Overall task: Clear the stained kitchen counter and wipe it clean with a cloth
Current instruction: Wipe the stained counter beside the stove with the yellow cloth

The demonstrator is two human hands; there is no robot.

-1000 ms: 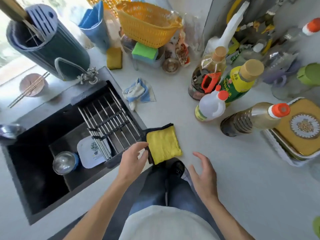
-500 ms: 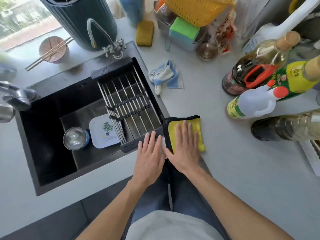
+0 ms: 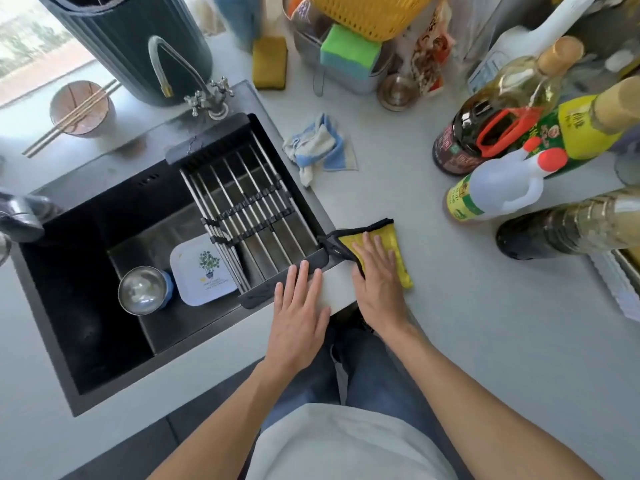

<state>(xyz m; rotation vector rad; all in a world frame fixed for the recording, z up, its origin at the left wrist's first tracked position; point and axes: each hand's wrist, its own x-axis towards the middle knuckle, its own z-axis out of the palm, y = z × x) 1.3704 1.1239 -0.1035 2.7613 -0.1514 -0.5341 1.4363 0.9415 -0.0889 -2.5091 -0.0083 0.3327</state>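
Note:
A yellow cloth [image 3: 394, 247] with a black edge lies on the pale counter [image 3: 450, 323] just right of the sink's front corner. My right hand [image 3: 379, 285] lies flat on it, fingers straight, pressing it down. My left hand [image 3: 299, 317] rests flat beside it, fingertips on the front lip of the black sink rack [image 3: 249, 216]. A crumpled blue and white rag [image 3: 318, 147] lies farther back on the counter.
Several oil and sauce bottles [image 3: 498, 192] crowd the right side. The black sink [image 3: 104, 271] holds a steel cup and a white tray. Sponges [image 3: 270, 62], a yellow basket, a tap [image 3: 207, 98] and a bowl with chopsticks [image 3: 81, 109] stand at the back.
My right hand came from the counter's edge onto the yellow cloth and now presses it flat. My left hand let go of the cloth and settled on the rack's edge.

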